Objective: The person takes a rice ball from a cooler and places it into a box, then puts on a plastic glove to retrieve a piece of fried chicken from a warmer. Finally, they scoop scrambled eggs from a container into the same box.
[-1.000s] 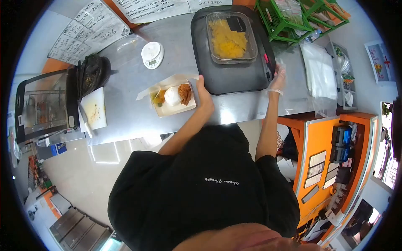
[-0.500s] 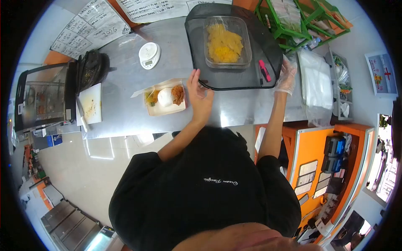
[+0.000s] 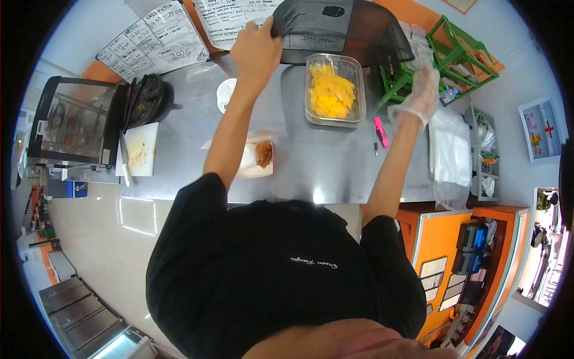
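Observation:
My bare left hand [image 3: 257,54] is closed on the left edge of a black mesh cover [image 3: 373,36], which is raised and tilted at the back of the steel table. Below the cover, a clear plastic tub [image 3: 362,96] of yellow food [image 3: 330,96] stands uncovered. My right hand [image 3: 423,90], in a clear plastic glove, is near the cover's right end beside the green baskets; its fingers are blurred. A paper box with white rice [image 3: 250,160] and a fried piece [image 3: 263,154] sits beneath my left forearm, partly hidden.
A white scale [image 3: 225,94] is partly behind my left forearm. A pink cutter [image 3: 381,131] lies right of the tub. Green baskets [image 3: 463,51] and plastic bags [image 3: 449,146] are at the right. A knife [image 3: 125,161] rests by a cutting board [image 3: 143,149] near a glass case [image 3: 75,122].
The mesh cover has lifted off the tub and moved up and back. My left hand has moved up and closed on its edge, while my right hand has shifted slightly right.

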The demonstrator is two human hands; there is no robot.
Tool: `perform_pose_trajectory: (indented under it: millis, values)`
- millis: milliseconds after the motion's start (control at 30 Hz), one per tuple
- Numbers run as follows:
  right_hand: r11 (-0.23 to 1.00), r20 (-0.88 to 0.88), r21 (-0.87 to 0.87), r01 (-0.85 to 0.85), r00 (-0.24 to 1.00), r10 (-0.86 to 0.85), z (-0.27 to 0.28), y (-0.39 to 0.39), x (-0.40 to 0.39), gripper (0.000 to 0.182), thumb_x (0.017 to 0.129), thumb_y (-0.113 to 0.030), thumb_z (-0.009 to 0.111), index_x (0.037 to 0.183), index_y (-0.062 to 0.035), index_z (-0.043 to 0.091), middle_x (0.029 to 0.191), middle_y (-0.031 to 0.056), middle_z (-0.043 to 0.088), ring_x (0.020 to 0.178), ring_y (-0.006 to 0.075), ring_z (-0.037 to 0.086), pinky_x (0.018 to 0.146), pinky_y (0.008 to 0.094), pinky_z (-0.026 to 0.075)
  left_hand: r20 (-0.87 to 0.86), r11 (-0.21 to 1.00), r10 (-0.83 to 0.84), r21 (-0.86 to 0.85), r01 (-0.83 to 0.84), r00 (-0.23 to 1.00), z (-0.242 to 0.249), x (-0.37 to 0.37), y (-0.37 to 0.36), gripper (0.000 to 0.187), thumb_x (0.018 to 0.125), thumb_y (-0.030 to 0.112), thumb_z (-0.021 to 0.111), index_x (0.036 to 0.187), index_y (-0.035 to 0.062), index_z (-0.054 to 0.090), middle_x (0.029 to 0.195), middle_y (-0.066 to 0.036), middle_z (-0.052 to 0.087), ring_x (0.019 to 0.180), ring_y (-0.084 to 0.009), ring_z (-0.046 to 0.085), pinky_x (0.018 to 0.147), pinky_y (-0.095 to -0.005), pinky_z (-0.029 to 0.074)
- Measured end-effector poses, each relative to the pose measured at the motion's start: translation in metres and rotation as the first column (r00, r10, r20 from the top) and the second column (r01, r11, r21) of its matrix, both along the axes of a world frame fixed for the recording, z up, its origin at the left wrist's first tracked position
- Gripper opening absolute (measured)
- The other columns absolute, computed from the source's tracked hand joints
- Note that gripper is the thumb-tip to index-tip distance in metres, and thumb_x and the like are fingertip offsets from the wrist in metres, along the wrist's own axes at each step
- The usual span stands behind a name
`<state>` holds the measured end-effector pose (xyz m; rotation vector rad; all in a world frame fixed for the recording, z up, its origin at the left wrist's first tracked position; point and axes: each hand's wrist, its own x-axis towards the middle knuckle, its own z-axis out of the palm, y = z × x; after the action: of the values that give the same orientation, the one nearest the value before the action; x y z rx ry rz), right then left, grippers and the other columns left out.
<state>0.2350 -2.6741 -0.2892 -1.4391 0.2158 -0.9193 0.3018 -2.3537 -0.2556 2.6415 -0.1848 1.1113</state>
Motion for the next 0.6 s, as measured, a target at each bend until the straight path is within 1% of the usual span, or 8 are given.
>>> perform_pose_trajectory:
  millis: [67, 100, 167, 233, 267, 333, 400, 600]
  values:
    - [0.993, 0.007, 0.112, 0.028, 1.0, -0.029, -0.036, 0.006, 0.009, 0.045, 0.094, -0.037, 0.055, 0.122, -0.0024, 0.062, 0.125, 0.0125, 0.061, 0.118, 0.0258, 0.055, 0.105, 0.038, 0.038, -0.003, 0.998, 0.02, 0.058, -0.02, 1.0, 0.018, 0.036, 0.0, 0.034, 0.082, 0.019, 0.064, 0.115, 0.0162, 0.067, 0.09, -0.011, 0.062, 0.081, -0.0304, 0.062, 0.066, -0.0432, 0.05]
    - [0.967, -0.004, 0.251, -0.04, 0.999, 0.042, -0.045, 0.021, 0.004, 0.041, 0.094, -0.034, 0.055, 0.12, -0.0041, 0.064, 0.124, 0.0118, 0.063, 0.114, 0.0242, 0.058, 0.101, 0.0351, 0.043, -0.033, 0.997, 0.037, 0.075, -0.034, 0.999, 0.03, 0.053, -0.001, 0.028, 0.085, 0.021, 0.061, 0.111, 0.0147, 0.069, 0.094, -0.012, 0.065, 0.081, -0.0314, 0.065, 0.066, -0.044, 0.053]
    - [0.885, -0.015, 0.439, -0.154, 0.984, 0.178, -0.093, 0.039, -0.003, 0.05, 0.089, -0.043, 0.065, 0.117, -0.0023, 0.065, 0.12, 0.0126, 0.063, 0.116, 0.0231, 0.056, 0.105, 0.0393, 0.04, -0.078, 0.998, 0.023, 0.064, -0.018, 0.997, 0.039, 0.093, 0.001, 0.025, 0.088, 0.027, 0.058, 0.105, 0.0145, 0.071, 0.097, -0.014, 0.068, 0.083, -0.0347, 0.067, 0.066, -0.0458, 0.055]
    - [0.887, -0.142, 0.426, -0.177, 0.956, 0.259, -0.147, 0.048, -0.005, 0.048, 0.087, -0.041, 0.068, 0.117, -0.0038, 0.065, 0.115, 0.0105, 0.065, 0.106, 0.0205, 0.06, 0.094, 0.0366, 0.048, -0.106, 0.999, -0.04, 0.005, 0.041, 0.994, 0.044, 0.131, 0.008, 0.027, 0.087, 0.035, 0.057, 0.101, 0.0172, 0.072, 0.095, -0.018, 0.067, 0.084, -0.0392, 0.066, 0.066, -0.048, 0.053]
    - [0.939, -0.326, 0.297, -0.174, 0.906, 0.271, -0.183, 0.046, -0.002, 0.046, 0.088, -0.04, 0.068, 0.117, -0.0044, 0.065, 0.11, 0.0089, 0.066, 0.1, 0.0185, 0.061, 0.089, 0.0344, 0.05, -0.107, 0.998, -0.064, -0.007, 0.063, 0.992, 0.047, 0.14, 0.01, 0.027, 0.087, 0.035, 0.058, 0.101, 0.017, 0.072, 0.094, -0.017, 0.067, 0.083, -0.0382, 0.066, 0.067, -0.048, 0.053]
    - [0.942, -0.474, 0.28, -0.185, 0.826, 0.304, -0.209, 0.048, -0.006, 0.045, 0.088, -0.039, 0.069, 0.116, -0.0048, 0.065, 0.103, 0.0065, 0.066, 0.091, 0.0156, 0.062, 0.081, 0.0315, 0.053, -0.119, 0.993, -0.113, -0.028, 0.11, 0.986, 0.052, 0.155, 0.013, 0.027, 0.086, 0.035, 0.059, 0.101, 0.0165, 0.072, 0.091, -0.016, 0.068, 0.082, -0.0362, 0.067, 0.068, -0.0481, 0.053]
    - [0.85, -0.397, 0.499, -0.168, 0.827, 0.397, -0.21, 0.072, -0.014, 0.045, 0.087, -0.039, 0.069, 0.116, -0.0047, 0.065, 0.099, 0.0047, 0.065, 0.087, 0.0139, 0.061, 0.077, 0.0302, 0.053, -0.054, 0.988, -0.152, -0.037, 0.15, 0.987, 0.051, 0.168, 0.012, 0.026, 0.085, 0.033, 0.062, 0.1, 0.0142, 0.071, 0.088, -0.014, 0.068, 0.083, -0.035, 0.066, 0.071, -0.0472, 0.052]
    - [0.902, -0.52, 0.389, -0.189, 0.763, 0.384, -0.202, 0.085, -0.002, 0.04, 0.087, -0.037, 0.068, 0.11, -0.0045, 0.068, 0.09, 0.0049, 0.065, 0.082, 0.0132, 0.061, 0.071, 0.0296, 0.051, 0.072, 0.957, -0.248, -0.134, 0.256, 0.966, 0.054, 0.139, 0.006, 0.042, 0.079, 0.026, 0.071, 0.118, 0.0118, 0.063, 0.102, -0.015, 0.064, 0.091, -0.0347, 0.064, 0.077, -0.0457, 0.051]
